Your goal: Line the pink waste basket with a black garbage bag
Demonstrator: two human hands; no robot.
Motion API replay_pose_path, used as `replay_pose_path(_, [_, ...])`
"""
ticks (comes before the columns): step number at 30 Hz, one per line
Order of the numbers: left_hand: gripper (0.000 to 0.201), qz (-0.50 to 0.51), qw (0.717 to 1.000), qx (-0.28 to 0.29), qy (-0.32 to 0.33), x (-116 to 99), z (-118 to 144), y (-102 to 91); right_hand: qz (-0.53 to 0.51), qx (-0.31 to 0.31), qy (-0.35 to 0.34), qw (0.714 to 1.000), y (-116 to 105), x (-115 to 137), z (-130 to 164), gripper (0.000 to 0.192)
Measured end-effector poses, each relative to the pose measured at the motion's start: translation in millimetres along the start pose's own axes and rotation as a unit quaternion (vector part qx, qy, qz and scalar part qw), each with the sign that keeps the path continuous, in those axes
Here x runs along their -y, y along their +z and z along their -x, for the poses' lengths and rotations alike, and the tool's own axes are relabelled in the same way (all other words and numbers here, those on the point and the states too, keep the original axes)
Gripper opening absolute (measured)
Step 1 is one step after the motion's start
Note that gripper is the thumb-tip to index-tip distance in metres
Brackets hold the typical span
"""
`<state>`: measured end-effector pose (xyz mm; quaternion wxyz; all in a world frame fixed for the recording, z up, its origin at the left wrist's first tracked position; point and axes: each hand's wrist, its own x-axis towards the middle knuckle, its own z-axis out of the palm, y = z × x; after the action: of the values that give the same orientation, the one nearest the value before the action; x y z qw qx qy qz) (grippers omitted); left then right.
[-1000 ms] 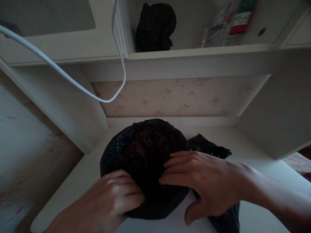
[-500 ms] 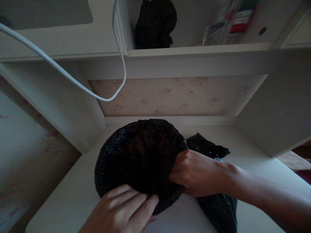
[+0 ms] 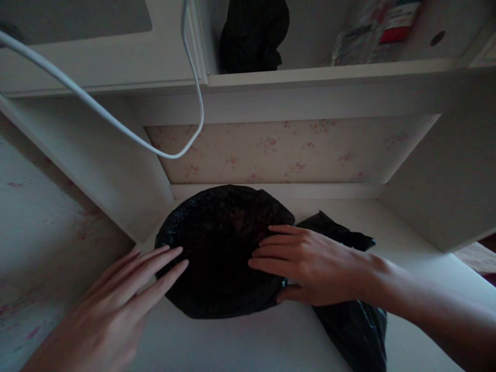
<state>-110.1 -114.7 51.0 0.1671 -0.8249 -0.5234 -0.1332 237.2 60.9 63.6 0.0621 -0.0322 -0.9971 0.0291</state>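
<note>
Bin (image 3: 217,309), lined with black plastic, was set on the white counter (image 3: 217,349), with its wide round mouth turned upward. The left hand (image 3: 116,310) was placed at the left side of the rim; its grip was held apart, the fingers extended and their tips carried over the edge. The right hand (image 3: 310,258) was laid across the right side of the rim, its fingers stretched over the mouth and its thumb placed lower, by the outer edge; whether this grip was clamped on the rim could not be told. A black bag (image 3: 358,330) was spread to the right of the bin, partly covered by the right forearm (image 3: 418,299). Above, a dark bundle (image 3: 253,36) was held on a shelf (image 3: 329,73), and a white cable (image 3: 116,123) was looped before floral wallpaper (image 3: 248,150).
</note>
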Motion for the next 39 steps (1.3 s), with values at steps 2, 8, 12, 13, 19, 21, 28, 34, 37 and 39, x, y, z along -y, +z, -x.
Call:
replay_pose_path(2, [0.063, 0.014, 0.999, -0.031, 0.033, -23.5, -9.9, -4.3, 0.020, 0.013, -0.003, 1.000, 2.0, -2.4, -7.2, 0.054])
replay_pose_path(8, [0.026, 0.101, 0.981, -0.162, 0.046, -100.6, -57.8, 20.8, 0.067, 0.097, 0.033, 0.992, 7.3, -3.7, -22.2, 0.018])
replay_pose_path(12, [0.039, 0.130, 0.980, -0.148, 0.037, -102.2, -63.0, 29.9, 0.052, 0.115, 0.041, 0.991, 0.0, 7.0, -22.0, 0.023])
replay_pose_path(13, [0.043, 0.138, 0.980, -0.141, 0.037, -96.8, -59.0, 28.7, 0.037, 0.118, 0.047, 0.991, -3.0, 10.6, -21.4, 0.025])
replay_pose_path(19, [0.066, 0.092, 0.994, -0.003, 0.052, -27.7, -8.4, 23.3, -0.080, 0.063, 0.020, 0.995, -12.8, 19.3, -12.9, 0.075])
replay_pose_path(21, [0.059, 0.075, 0.996, 0.018, 0.036, 4.9, 4.6, 23.9, -0.102, 0.031, 0.018, 0.994, -12.9, 16.2, -7.3, 0.086])
replay_pose_path(28, [0.040, 0.063, 0.992, -0.104, -0.042, 12.6, -21.4, 0.6, -0.108, 0.016, 0.044, 0.993, -19.6, 2.5, 1.5, 0.095])
replay_pose_path(34, [0.035, 0.119, 0.990, -0.076, -0.003, -96.1, -76.1, 10.9, -0.098, 0.069, 0.042, 0.992, -11.6, -8.8, -17.8, 0.104])
replay_pose_path(37, [0.048, 0.110, 0.994, 0.000, 0.010, -105.5, -79.4, 28.0, -0.083, 0.104, 0.049, 0.990, -6.6, -10.4, -23.4, 0.095])
replay_pose_path(39, [0.044, 0.118, 0.991, 0.059, 0.014, -92.7, -73.6, 32.9, -0.075, 0.119, 0.054, 0.989, -7.3, -9.3, -24.8, 0.090])
